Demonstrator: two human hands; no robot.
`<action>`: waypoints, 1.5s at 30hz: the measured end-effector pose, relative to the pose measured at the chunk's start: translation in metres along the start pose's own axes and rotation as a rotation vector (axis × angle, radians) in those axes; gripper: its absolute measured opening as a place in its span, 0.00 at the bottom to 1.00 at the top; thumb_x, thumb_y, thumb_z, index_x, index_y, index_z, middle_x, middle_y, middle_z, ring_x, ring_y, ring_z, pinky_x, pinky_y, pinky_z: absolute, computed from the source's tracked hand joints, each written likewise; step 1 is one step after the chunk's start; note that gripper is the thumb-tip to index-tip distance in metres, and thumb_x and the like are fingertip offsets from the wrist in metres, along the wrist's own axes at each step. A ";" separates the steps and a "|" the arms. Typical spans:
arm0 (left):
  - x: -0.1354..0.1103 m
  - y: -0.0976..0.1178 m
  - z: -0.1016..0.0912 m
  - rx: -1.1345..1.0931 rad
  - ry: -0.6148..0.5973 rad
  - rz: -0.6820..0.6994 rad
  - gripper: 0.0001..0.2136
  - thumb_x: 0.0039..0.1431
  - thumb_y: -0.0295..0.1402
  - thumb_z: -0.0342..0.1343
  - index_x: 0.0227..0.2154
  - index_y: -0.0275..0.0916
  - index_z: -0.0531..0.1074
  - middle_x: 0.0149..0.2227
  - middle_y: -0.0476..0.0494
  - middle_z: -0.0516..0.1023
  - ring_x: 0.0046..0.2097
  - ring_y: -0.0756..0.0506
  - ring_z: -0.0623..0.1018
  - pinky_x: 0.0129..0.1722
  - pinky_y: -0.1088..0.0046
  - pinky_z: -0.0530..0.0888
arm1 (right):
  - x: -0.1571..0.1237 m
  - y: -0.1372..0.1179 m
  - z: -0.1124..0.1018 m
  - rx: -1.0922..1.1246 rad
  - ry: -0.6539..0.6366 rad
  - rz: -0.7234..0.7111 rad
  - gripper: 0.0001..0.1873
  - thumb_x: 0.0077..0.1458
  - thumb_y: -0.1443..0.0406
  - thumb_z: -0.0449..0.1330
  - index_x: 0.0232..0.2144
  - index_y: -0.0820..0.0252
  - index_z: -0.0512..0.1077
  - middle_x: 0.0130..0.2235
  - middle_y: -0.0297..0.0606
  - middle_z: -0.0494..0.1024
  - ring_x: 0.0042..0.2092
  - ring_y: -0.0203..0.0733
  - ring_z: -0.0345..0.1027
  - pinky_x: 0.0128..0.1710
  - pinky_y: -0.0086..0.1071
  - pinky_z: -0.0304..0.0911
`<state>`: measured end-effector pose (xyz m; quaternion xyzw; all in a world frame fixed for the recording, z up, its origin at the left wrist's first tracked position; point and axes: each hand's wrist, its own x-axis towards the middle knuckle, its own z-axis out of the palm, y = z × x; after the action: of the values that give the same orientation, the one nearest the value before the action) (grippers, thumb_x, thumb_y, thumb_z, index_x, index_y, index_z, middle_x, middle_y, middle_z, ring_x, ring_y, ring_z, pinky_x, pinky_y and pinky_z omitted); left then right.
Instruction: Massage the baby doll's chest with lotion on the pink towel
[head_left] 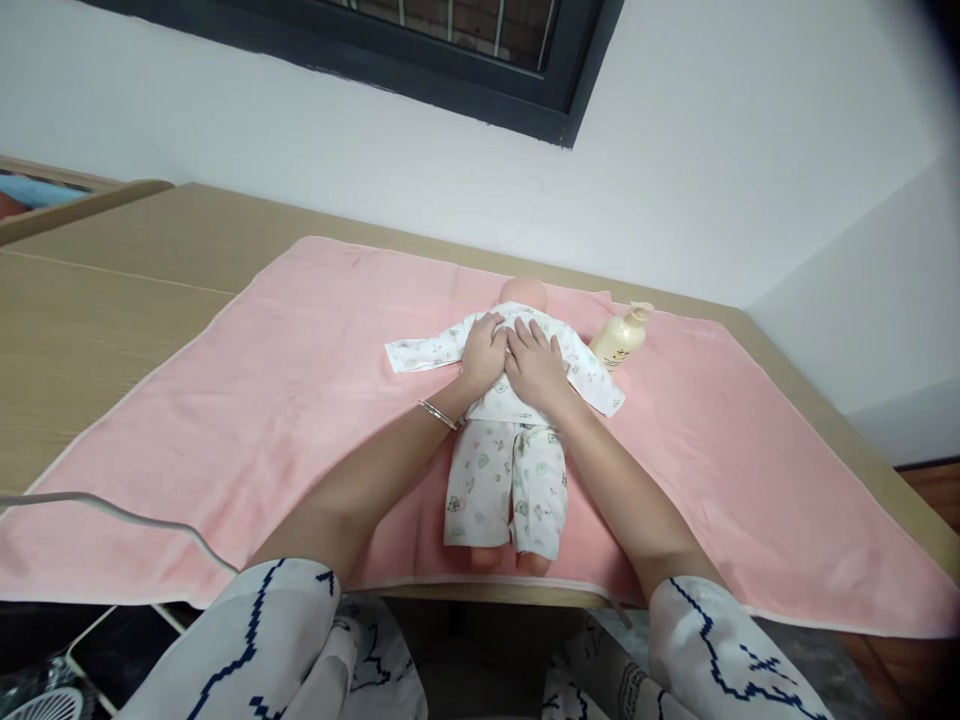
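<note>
A baby doll (510,405) in a white patterned top and trousers lies stretched out, its head at the far end and its feet at the near edge. My left hand (484,352) rests on the left side of its upper body, fingers somewhat bent. Flat beside it, my right hand (535,364) lies on the other side with fingers slightly spread. The two hands touch or nearly touch at the middle. Both doll arms, in long sleeves, reach outward. Neither hand grips anything. Which way the doll faces I cannot tell.
A pink cloth (315,400) covers much of the wooden table (112,300). A pale yellow pump bottle (621,338) leans or lies near the doll's right-hand sleeve. A grey cable (127,513) crosses at the left. Behind are a white wall and a dark window frame (450,70).
</note>
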<state>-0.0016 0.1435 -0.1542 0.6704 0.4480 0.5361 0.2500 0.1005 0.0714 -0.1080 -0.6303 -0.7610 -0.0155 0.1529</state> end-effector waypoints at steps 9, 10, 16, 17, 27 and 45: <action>-0.001 0.011 -0.001 0.311 -0.115 0.111 0.19 0.66 0.31 0.44 0.55 0.32 0.70 0.64 0.32 0.67 0.69 0.38 0.61 0.71 0.53 0.53 | 0.019 0.042 0.014 0.215 0.200 0.187 0.32 0.67 0.56 0.43 0.64 0.71 0.61 0.68 0.57 0.58 0.71 0.54 0.47 0.69 0.52 0.44; -0.001 0.011 -0.001 0.331 -0.139 0.116 0.19 0.66 0.31 0.44 0.56 0.32 0.69 0.65 0.32 0.67 0.70 0.38 0.60 0.71 0.53 0.53 | 0.019 0.044 0.015 0.200 0.183 0.174 0.32 0.67 0.56 0.43 0.65 0.71 0.60 0.68 0.58 0.58 0.71 0.55 0.47 0.69 0.52 0.44; 0.010 0.007 -0.003 0.407 -0.229 0.029 0.22 0.66 0.35 0.46 0.60 0.33 0.65 0.66 0.30 0.64 0.70 0.34 0.59 0.70 0.48 0.50 | 0.011 0.030 0.001 0.065 0.071 0.089 0.33 0.68 0.55 0.42 0.67 0.71 0.57 0.68 0.56 0.58 0.71 0.57 0.47 0.69 0.51 0.45; 0.012 0.008 -0.004 0.411 -0.245 0.024 0.23 0.66 0.36 0.46 0.60 0.32 0.65 0.66 0.30 0.63 0.70 0.34 0.59 0.70 0.48 0.50 | 0.009 0.024 -0.002 0.044 0.066 0.112 0.32 0.67 0.57 0.43 0.66 0.71 0.58 0.68 0.56 0.60 0.70 0.57 0.49 0.69 0.51 0.46; -0.018 0.055 -0.010 0.795 -0.285 0.179 0.23 0.66 0.30 0.41 0.59 0.20 0.65 0.61 0.18 0.68 0.63 0.29 0.68 0.66 0.47 0.55 | 0.020 0.052 -0.011 0.203 -0.119 0.074 0.33 0.69 0.55 0.42 0.69 0.67 0.52 0.72 0.53 0.46 0.73 0.56 0.36 0.70 0.52 0.41; -0.008 0.059 -0.017 0.730 -0.472 0.192 0.24 0.66 0.32 0.43 0.61 0.32 0.65 0.67 0.30 0.63 0.67 0.31 0.63 0.68 0.43 0.53 | 0.018 0.044 -0.006 0.101 0.017 0.087 0.28 0.69 0.61 0.40 0.66 0.67 0.59 0.69 0.54 0.57 0.71 0.56 0.48 0.67 0.54 0.48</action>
<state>0.0014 0.1064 -0.1046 0.8573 0.4742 0.1960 0.0412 0.1419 0.0963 -0.1052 -0.6542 -0.7313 0.0243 0.1914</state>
